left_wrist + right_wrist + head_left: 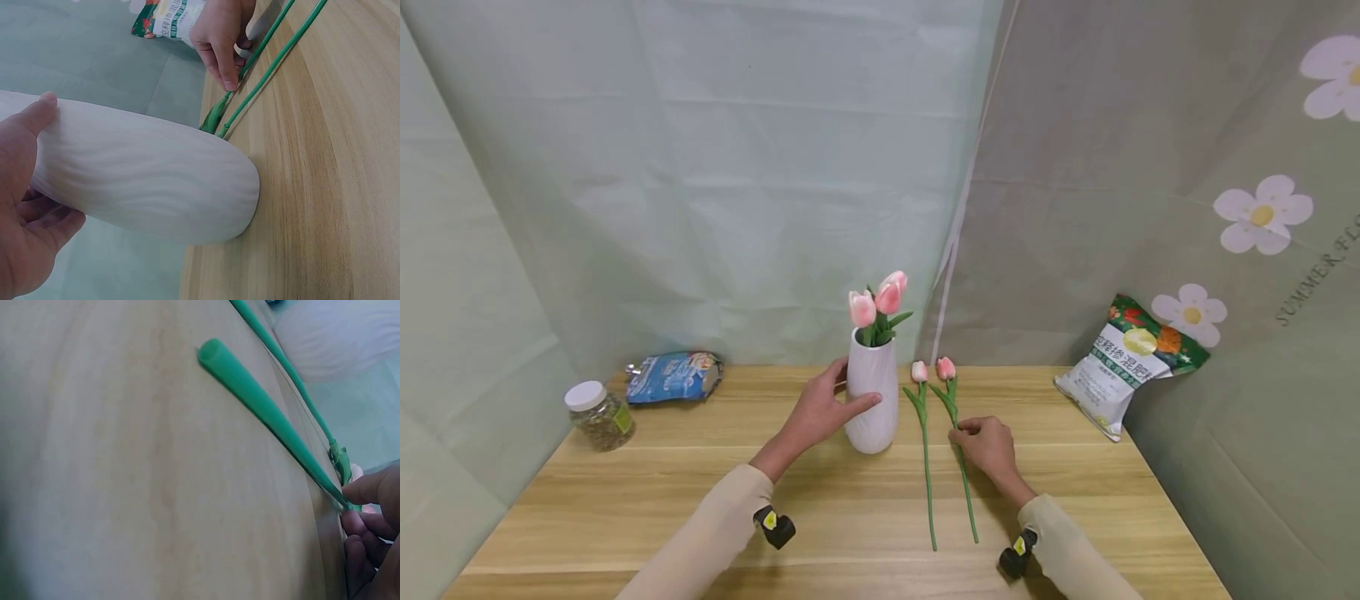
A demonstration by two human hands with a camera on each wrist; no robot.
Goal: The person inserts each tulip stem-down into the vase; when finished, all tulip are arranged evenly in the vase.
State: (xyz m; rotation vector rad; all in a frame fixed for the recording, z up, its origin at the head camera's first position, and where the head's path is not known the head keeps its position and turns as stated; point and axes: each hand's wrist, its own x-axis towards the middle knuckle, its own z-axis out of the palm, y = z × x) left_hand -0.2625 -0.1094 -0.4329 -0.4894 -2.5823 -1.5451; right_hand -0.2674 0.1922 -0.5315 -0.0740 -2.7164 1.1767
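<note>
A white vase (872, 400) is positioned near the middle of the rear half of the wooden table (842, 533), approximately upright. It is gripped by the left hand (820, 412): the thumb is laid across the near face, and the other fingers are curled around the opposite side. Three pink-and-white tulips (889, 298) are seated in the mouth of the vase, with their heads and green leaves exposed above the rim. The stem of the outer tulip (962, 462) is pinched between the thumb and fingers of the right hand (988, 446), below the leaves. Its head is directed toward the rear edge of the table and its cut end toward the person; whether the stem is lifted off the surface cannot be told. A second tulip, the inner tulip (927, 458), is laid on the table between the vase and the pinched stem, roughly parallel to the latter and untouched by either hand. At the left side of the table, a white-lidded jar (602, 423) is placed near a blue bag (673, 377). At the rear right corner, a white-and-green bag (1127, 362) is leaned against the fabric wall (1037, 217). A small black camera is worn on each wrist, over a beige sleeve.
</note>
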